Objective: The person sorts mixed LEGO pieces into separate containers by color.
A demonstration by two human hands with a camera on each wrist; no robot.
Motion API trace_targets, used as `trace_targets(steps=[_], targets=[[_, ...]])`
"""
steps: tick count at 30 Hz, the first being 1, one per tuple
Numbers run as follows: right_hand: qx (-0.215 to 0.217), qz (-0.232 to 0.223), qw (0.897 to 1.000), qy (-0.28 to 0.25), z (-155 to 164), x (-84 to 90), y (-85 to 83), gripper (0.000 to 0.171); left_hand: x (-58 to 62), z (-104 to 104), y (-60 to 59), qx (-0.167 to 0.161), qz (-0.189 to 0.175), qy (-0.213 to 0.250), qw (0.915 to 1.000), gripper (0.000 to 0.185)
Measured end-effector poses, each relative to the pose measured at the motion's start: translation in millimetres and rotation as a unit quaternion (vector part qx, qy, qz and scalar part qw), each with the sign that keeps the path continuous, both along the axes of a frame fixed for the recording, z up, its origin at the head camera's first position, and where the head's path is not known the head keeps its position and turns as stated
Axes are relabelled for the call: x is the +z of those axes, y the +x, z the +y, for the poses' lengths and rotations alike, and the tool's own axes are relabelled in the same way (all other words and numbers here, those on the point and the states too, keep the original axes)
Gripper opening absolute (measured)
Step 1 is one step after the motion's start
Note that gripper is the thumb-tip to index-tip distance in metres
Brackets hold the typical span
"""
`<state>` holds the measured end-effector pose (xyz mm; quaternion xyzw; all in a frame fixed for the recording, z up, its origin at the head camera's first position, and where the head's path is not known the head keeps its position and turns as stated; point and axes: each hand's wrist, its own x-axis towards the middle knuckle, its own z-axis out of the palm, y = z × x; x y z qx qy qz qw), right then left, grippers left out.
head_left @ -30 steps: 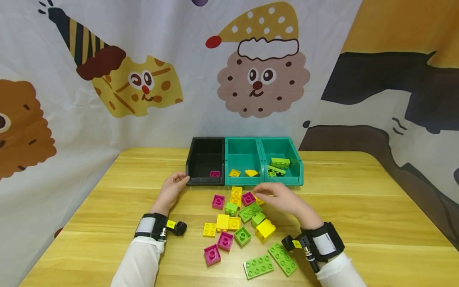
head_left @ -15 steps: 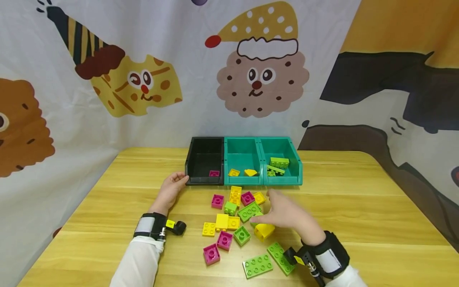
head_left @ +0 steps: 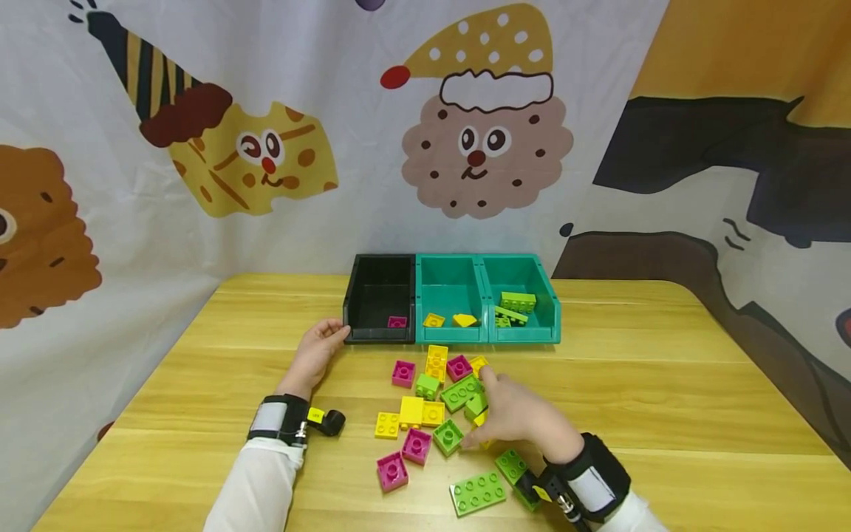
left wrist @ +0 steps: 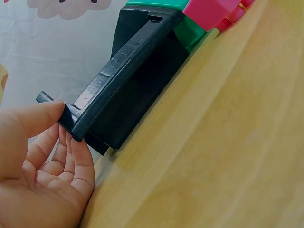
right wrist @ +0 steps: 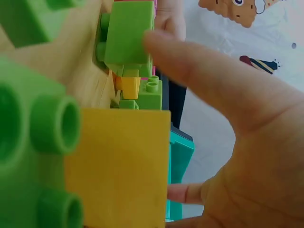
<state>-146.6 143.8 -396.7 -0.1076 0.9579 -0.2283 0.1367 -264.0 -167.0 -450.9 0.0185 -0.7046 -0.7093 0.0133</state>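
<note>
While your right hand [head_left: 515,417] curls fingers [right wrist: 209,80] round yellow block [right wrist: 118,166] at frame middle, few blocks sit in bins [head_left: 452,299]. Most lie on bench [head_left: 665,399]. Left hand [head_left: 318,351] pinches black bin [left wrist: 128,90] corner.

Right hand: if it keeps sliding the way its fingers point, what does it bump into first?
Probably the small green brick right at the right hand's fingertips, then the flat green brick beyond. Depth is hard to judge, so it may already touch.
</note>
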Motion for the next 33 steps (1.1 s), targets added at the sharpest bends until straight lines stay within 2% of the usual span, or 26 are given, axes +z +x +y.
trace_targets(steps=[12, 18, 25, 33], targets=[[-0.002, -0.021, 1.0, -0.019, -2, 0.5, 2.6, 0.077, 0.1, 0, 0.0, -0.005, 0.002, 0.003, 1.0, 0.018], [-0.004, -0.013, 0.999, -0.031, 1, 5.4, 4.3, 0.067, 1.5, 0, 1.1, -0.004, 0.001, 0.0, 1.0, 0.02], [-0.007, 0.015, 1.0, -0.001, 7, 14.0, 3.8, 0.038, 1.0, 0, 1.1, -0.002, 0.002, -0.002, 1.0, 0.02], [0.008, 0.039, 0.999, -0.003, 13, 21.6, 1.5, 0.032, 0.6, 0, -0.2, 0.0, 0.001, -0.005, 1.0, 0.021]])
